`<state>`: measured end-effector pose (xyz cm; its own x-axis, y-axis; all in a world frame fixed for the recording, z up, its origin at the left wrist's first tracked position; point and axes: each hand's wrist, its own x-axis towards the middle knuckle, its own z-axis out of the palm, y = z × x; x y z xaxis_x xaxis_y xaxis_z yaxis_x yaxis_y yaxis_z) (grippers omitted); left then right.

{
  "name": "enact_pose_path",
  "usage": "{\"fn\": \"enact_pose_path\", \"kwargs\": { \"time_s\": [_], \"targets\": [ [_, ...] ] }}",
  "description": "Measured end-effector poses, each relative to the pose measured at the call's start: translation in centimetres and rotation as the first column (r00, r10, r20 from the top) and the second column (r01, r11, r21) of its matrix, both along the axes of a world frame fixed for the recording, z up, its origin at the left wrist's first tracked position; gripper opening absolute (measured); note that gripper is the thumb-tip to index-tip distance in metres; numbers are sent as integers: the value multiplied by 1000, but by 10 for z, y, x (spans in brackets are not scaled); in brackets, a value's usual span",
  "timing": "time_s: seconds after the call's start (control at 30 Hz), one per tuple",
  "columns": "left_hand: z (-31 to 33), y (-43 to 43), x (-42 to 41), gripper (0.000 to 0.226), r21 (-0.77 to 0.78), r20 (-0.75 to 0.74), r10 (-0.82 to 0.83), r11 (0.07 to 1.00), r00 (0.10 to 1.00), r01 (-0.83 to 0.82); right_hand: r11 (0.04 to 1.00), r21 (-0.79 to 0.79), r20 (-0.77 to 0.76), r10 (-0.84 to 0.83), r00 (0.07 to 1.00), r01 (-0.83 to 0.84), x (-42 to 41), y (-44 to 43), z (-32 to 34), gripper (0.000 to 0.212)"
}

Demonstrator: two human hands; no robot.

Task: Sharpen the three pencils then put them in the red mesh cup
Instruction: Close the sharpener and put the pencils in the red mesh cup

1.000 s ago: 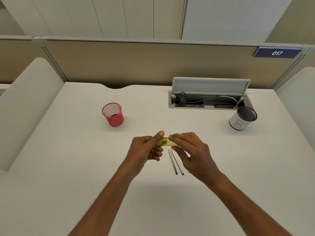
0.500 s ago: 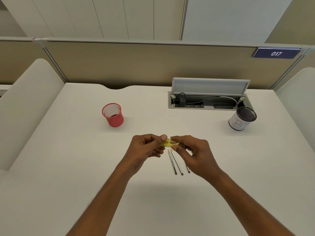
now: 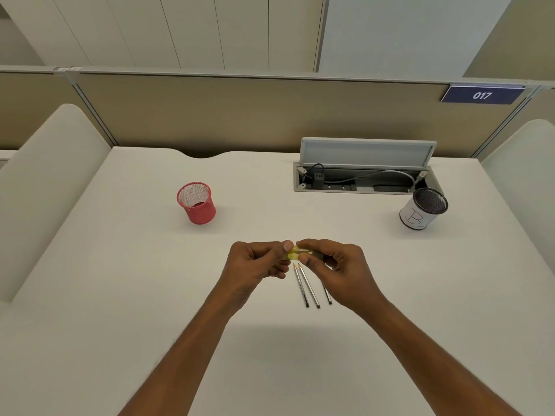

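Observation:
A small yellow sharpener [image 3: 294, 254] is held between both hands above the white desk [image 3: 120, 280]. My left hand [image 3: 255, 265] pinches its left end with thumb and curled fingers. My right hand [image 3: 336, 265] pinches its right end from above and below. Three grey pencils lie side by side on the desk just below the hands: two in full view [image 3: 306, 288], tips pointing away from me, and a third pencil [image 3: 327, 295] mostly hidden under my right hand. The red mesh cup [image 3: 196, 204] stands upright at the back left, with nothing sticking out of it.
A white cup with a dark mesh rim [image 3: 422, 208] stands at the back right. Behind it an open cable tray [image 3: 360, 181] with its lid raised holds plugs and cords. Beige partitions wall in the desk at the back and both sides.
My right hand has shifted slightly, uncovering the end of the third pencil. Both hands have kept hold of the yellow sharpener, turning it a little between the fingers.

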<state>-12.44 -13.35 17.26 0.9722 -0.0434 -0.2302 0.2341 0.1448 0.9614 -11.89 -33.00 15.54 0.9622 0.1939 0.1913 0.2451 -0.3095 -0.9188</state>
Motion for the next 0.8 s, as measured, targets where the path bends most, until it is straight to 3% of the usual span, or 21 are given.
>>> {"fn": "enact_pose_path", "kwargs": {
  "time_s": [0.1,0.2,0.43,0.57,0.8],
  "targets": [
    [3,-1,3,28,0,19,66,998,998,-66,999,41,27,7,1000,-8,-1,3,6,27],
    [4,-3,5,34,7,-2,121,993,993,-121,999,-34,145,23,989,-18,-1,7,7,37],
    [-1,4,-1,42,21,-27,14,1000,1000,-13,980,-192,350,18,937,53,-1,3,0,29],
    [-3,7,-1,35,63,25,-26,998,999,24,987,-155,340,6,940,49,-2,5,-1,29],
    [-5,12,4,34,96,58,-37,995,998,31,997,-15,157,-66,985,69,-3,14,-7,29]
  ]
}}
